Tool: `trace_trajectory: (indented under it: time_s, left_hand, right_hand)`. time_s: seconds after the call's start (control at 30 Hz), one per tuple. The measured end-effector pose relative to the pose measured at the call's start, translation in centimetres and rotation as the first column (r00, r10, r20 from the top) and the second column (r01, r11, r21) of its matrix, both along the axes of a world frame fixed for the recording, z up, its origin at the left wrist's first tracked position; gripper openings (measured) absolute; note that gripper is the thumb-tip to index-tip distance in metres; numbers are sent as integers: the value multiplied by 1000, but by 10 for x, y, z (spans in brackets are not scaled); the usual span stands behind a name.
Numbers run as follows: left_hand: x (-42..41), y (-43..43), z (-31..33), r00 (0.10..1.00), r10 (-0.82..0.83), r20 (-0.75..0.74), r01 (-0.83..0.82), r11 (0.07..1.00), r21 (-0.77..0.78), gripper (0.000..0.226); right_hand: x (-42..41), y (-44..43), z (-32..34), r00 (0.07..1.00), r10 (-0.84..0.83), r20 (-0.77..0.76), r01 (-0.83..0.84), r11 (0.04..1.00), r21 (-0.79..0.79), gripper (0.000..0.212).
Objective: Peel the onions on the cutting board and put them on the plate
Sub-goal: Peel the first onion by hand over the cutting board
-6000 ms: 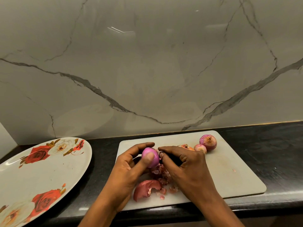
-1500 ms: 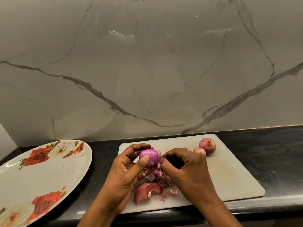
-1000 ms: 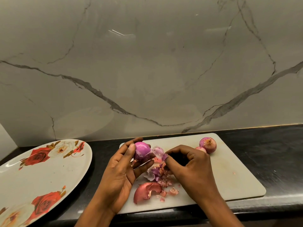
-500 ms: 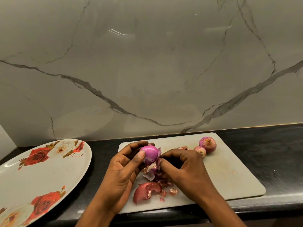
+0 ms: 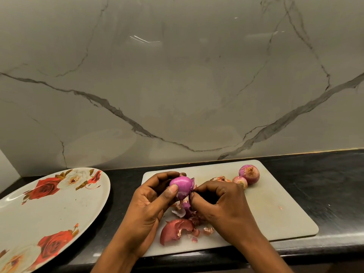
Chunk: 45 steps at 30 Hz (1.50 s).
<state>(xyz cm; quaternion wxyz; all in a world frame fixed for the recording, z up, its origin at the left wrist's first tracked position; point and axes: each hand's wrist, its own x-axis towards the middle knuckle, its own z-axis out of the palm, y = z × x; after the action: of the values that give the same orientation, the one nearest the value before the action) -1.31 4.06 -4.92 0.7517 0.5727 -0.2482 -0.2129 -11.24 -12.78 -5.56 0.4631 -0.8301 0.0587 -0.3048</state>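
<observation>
Plate [image 5: 59, 203] waits far left on the tabletop. Next along, the left hand [image 5: 149, 205] has its grip curled round the onion [image 5: 181, 184], thumb on the front, holding it just above the left end of the board [image 5: 275, 203]. The right hand [image 5: 222, 205] meets the onion's right side, grip pinching the skin flap [image 5: 193, 182]. The plate lies left of the onion, so the left hand is nearer for the drop, once that flap, by my read, comes away.
</observation>
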Motion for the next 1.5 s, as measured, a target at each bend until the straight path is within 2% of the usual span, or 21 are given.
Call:
trace_trajectory:
  time_s: [0.2, 0.4, 0.57, 0.63, 0.77, 0.9, 1.03, 1.33, 1.5]
  left_hand:
    - [-1, 0, 0, 999, -15, -29, 14, 1000, -21, 44]
    - [1, 0, 3, 978, -45, -203, 20, 992, -123, 38]
    - [0, -1, 4, 961, -68, -267, 28, 989, -148, 38]
    - [1, -1, 4, 961, -64, -269, 25, 989, -146, 37]
    - [3, -2, 1, 970, -8, -244, -16, 995, -97, 39]
    - [3, -2, 0, 982, 43, -184, -52, 998, -45, 37]
    - [0, -3, 1, 993, 60, -106, -61, 998, -4, 41]
    - [-3, -2, 3, 998, 54, -34, -53, 998, 33, 49]
    - [-4, -1, 5, 992, 21, -120, -25, 999, -32, 39]
  right_hand:
    - [1, -2, -2, 996, -64, 57, 65, 998, -6, 11]
    - [0, -4, -2, 990, -124, 61, 121, 991, 56, 11]
    - [1, -4, -4, 990, -135, 43, 134, 990, 33, 10]
    - [1, -4, -4, 991, -120, 64, 116, 991, 66, 8]
    - [1, -5, -6, 988, -92, 126, 78, 990, 115, 23]
    - [1, -5, -10, 987, -57, 152, 47, 997, 67, 32]
    - [-1, 0, -5, 991, 24, 128, -24, 1000, -1, 17]
    - [0, 2, -2, 995, -5, 104, 14, 997, -80, 9]
    - [1, -1, -2, 989, -96, 109, 100, 995, -24, 4]
